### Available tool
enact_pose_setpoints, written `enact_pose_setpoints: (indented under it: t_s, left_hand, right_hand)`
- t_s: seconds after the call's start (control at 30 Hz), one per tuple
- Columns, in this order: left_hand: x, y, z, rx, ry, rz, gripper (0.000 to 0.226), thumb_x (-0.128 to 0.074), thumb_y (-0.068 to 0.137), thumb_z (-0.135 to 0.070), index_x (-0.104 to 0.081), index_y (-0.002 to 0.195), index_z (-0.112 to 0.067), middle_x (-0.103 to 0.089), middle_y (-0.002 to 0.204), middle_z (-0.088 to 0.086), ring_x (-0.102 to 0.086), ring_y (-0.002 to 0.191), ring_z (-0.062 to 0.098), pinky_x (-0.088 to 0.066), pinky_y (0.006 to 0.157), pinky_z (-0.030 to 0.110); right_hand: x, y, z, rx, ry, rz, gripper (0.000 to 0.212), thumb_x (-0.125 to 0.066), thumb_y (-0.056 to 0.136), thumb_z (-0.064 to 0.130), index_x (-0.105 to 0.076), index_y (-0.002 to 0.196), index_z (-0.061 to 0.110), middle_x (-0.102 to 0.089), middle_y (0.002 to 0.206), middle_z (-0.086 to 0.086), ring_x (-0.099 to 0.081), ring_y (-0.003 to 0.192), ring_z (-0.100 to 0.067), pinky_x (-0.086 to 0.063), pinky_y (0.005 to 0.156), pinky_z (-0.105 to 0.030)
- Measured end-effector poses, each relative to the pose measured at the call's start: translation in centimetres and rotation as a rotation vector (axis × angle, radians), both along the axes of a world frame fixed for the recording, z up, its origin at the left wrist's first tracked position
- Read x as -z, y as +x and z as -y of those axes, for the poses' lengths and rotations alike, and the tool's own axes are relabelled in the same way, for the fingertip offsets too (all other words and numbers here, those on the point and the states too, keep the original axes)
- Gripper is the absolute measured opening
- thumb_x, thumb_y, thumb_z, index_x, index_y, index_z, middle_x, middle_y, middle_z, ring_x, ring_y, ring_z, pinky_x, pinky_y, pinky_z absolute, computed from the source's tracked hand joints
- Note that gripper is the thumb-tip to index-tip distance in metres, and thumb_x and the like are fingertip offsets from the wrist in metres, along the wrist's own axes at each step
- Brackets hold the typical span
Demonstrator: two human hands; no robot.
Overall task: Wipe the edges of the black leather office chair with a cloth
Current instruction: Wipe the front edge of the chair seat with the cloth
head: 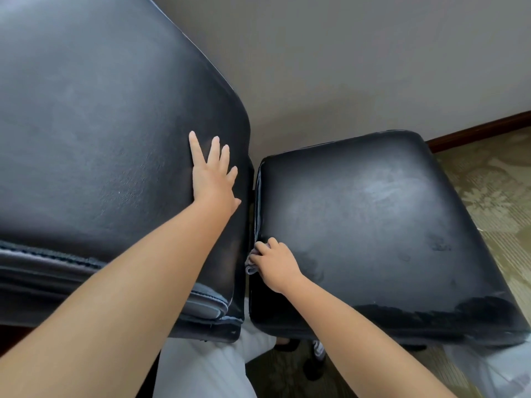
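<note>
The backrest (100, 133) of the black leather office chair filled the area beneath and to the left of the left hand (214, 179). Its leather was matte black with a fine grain, a grey dusty sheen, and worn stitched piping along the lower edge, below the left forearm. The seat cushion (373, 234) lay to the right of the right hand (277, 264); it was a rounded black pad with pale smear marks near its middle, scuffed patches toward its right side and cracked, flaking leather along its near edge. A narrow dark gap separated backrest and seat, running between the two hands.

The beige wall (344, 67) stood beyond both hands, with a dark wooden skirting board (482, 132) at its foot. Patterned green-beige carpet (494, 191) lay to the right of the seat.

The left hand rested flat on the backrest near its right edge, fingers straight and spread wide. The right hand sat at the seat's left edge, fingers curled around a small grey cloth (250, 267), which was bunched and pressed against that edge, just left of the knuckles. Most of the cloth was hidden by the hand.
</note>
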State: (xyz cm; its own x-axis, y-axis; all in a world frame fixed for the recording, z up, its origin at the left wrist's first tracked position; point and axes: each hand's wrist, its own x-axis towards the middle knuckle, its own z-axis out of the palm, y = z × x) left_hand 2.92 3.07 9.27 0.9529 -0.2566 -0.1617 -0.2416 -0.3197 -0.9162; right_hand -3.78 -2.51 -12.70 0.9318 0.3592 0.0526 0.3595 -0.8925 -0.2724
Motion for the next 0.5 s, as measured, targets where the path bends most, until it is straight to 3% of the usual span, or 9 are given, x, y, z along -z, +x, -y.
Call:
enact_pose_setpoints:
  t_s: [0.07,0.17,0.2,0.23,0.3,0.33,0.37,0.5]
  left_hand:
    - [0.2,0.0,-0.3,0.019,-0.009,0.009,0.071,-0.015,0.093,-0.067,-0.001,0.152,-0.03,0.01,0.16,0.013,0.015,0.144,0.04,0.003,0.103,0.076]
    - [0.3,0.1,-0.4,0.049,-0.029,0.019,0.07,-0.015,0.094,-0.066,-0.002,0.152,-0.029,0.009,0.159,0.014,0.014,0.144,0.041,0.002,0.103,0.076]
    - [0.4,0.2,-0.4,0.05,-0.029,0.021,0.07,-0.014,0.094,-0.066,-0.002,0.152,-0.029,0.009,0.159,0.014,0.014,0.144,0.041,0.002,0.103,0.076]
    - [0.4,0.2,-0.4,0.046,-0.024,0.021,0.07,-0.015,0.094,-0.066,-0.002,0.152,-0.03,0.008,0.159,0.014,0.014,0.144,0.041,0.001,0.103,0.076]
    - [0.7,0.3,-0.3,0.035,-0.012,0.02,0.07,-0.015,0.093,-0.066,-0.002,0.152,-0.03,0.008,0.159,0.015,0.013,0.144,0.042,0.001,0.103,0.076]
    - [0.9,0.4,-0.2,0.029,-0.009,0.025,0.07,-0.015,0.093,-0.066,-0.002,0.152,-0.031,0.008,0.159,0.016,0.013,0.143,0.043,0.001,0.103,0.076]
    - [1.0,0.4,-0.2,0.024,-0.004,0.032,0.07,-0.016,0.093,-0.066,-0.001,0.152,-0.031,0.008,0.159,0.016,0.013,0.143,0.044,0.001,0.103,0.076]
    - [1.4,0.4,0.0,0.027,0.004,0.04,0.071,-0.016,0.093,-0.067,0.0,0.152,-0.032,0.009,0.158,0.018,0.014,0.142,0.047,0.001,0.103,0.076]
  right_hand:
    - [-1.5,1.1,0.1,0.062,-0.012,0.022,0.031,-0.087,0.044,0.03,-0.071,0.072,0.029,-0.059,0.077,0.006,-0.055,0.07,-0.02,-0.036,0.055,-0.024]
    - [-2.6,2.6,0.5,0.18,-0.008,-0.014,0.028,-0.064,0.083,0.021,-0.063,0.11,0.021,-0.053,0.113,-0.002,-0.046,0.104,-0.026,-0.034,0.075,-0.031]
    - [-2.5,2.6,0.3,0.199,0.001,-0.016,0.026,-0.064,0.083,0.021,-0.064,0.109,0.021,-0.052,0.113,-0.001,-0.045,0.104,-0.026,-0.032,0.074,-0.03]
    - [-2.9,2.1,0.0,0.18,0.015,-0.01,0.023,-0.073,0.074,0.025,-0.068,0.097,0.024,-0.056,0.103,0.001,-0.049,0.095,-0.025,-0.032,0.067,-0.029]
    - [-1.9,1.0,-0.4,0.052,-0.038,-0.009,0.03,-0.088,0.041,0.028,-0.069,0.065,0.029,-0.057,0.077,0.006,-0.052,0.07,-0.021,-0.026,0.054,-0.025]
    - [-1.2,0.3,-0.3,-0.004,-0.058,-0.004,0.034,-0.089,0.034,0.026,-0.069,0.061,0.029,-0.056,0.074,0.006,-0.052,0.065,-0.021,-0.024,0.053,-0.024]
    - [-0.7,-0.1,-0.2,-0.039,-0.079,0.012,0.035,-0.088,0.035,0.025,-0.07,0.064,0.029,-0.057,0.076,0.006,-0.052,0.066,-0.021,-0.024,0.054,-0.024]
    - [-1.4,0.9,0.2,-0.044,-0.158,0.026,0.03,-0.077,0.067,0.028,-0.07,0.096,0.029,-0.057,0.098,0.005,-0.051,0.089,-0.024,-0.026,0.063,-0.029]
